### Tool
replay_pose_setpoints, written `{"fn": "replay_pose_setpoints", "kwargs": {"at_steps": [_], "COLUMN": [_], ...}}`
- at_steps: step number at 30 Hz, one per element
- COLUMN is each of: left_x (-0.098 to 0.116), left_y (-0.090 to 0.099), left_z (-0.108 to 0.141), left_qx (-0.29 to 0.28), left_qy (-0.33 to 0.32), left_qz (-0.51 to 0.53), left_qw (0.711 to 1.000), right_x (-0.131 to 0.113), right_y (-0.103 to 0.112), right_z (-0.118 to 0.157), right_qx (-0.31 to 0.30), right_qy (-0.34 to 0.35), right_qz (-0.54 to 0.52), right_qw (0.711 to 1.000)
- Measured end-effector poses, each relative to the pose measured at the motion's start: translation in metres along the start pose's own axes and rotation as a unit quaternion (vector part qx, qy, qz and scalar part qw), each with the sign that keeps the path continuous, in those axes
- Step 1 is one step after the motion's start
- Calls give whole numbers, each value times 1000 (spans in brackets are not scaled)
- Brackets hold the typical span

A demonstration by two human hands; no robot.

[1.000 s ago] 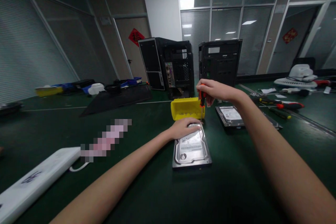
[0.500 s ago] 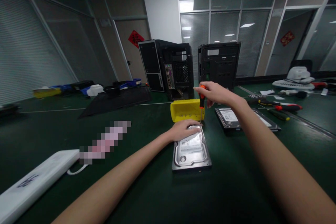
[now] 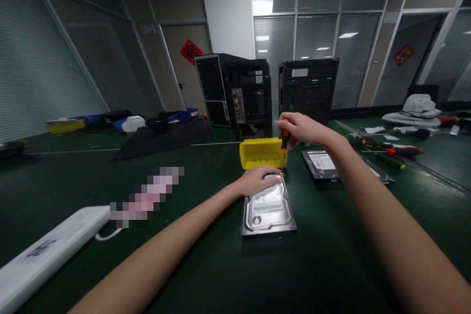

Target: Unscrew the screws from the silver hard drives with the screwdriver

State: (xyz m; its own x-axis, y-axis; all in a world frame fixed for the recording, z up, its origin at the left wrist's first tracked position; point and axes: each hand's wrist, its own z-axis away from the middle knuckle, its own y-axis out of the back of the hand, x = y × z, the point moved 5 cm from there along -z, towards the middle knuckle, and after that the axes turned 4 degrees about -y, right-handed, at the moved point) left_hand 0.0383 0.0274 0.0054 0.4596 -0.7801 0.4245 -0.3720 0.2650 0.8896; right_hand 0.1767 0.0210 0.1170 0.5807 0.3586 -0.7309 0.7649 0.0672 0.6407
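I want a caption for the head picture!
Left hand rests on a hard drive; right hand holds a screwdriver at its corner.

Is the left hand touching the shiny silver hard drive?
Touching. The head view shows the left hand laid across the far end of the silver hard drive.

Green tabletop (image 3: 206, 265), silver hard drive (image 3: 270, 216), yellow bin (image 3: 262, 149), second hard drive (image 3: 321, 161), black sheet (image 3: 165, 141)

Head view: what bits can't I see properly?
In the head view:
Hard drive: far left corner hidden by the left hand.
Its label: print too small and blurred to read.
Screwdriver: tip too small to make out.
Second hard drive: part hidden by the right forearm.
White box: cut off by the left edge.
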Motion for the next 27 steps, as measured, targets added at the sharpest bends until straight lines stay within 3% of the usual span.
{"fn": "replay_pose_setpoints", "kwargs": {"at_steps": [21, 27], "left_x": [2, -7], "left_y": [1, 7], "left_z": [1, 1], "left_qx": [-8, 78], "left_qy": [-7, 70], "left_qz": [1, -69], "left_qw": [1000, 992], "right_x": [-1, -3], "right_y": [1, 0], "right_z": [-1, 0], "right_qx": [6, -6], "right_qy": [7, 11], "right_qz": [-7, -5], "right_qw": [1000, 1000]}}
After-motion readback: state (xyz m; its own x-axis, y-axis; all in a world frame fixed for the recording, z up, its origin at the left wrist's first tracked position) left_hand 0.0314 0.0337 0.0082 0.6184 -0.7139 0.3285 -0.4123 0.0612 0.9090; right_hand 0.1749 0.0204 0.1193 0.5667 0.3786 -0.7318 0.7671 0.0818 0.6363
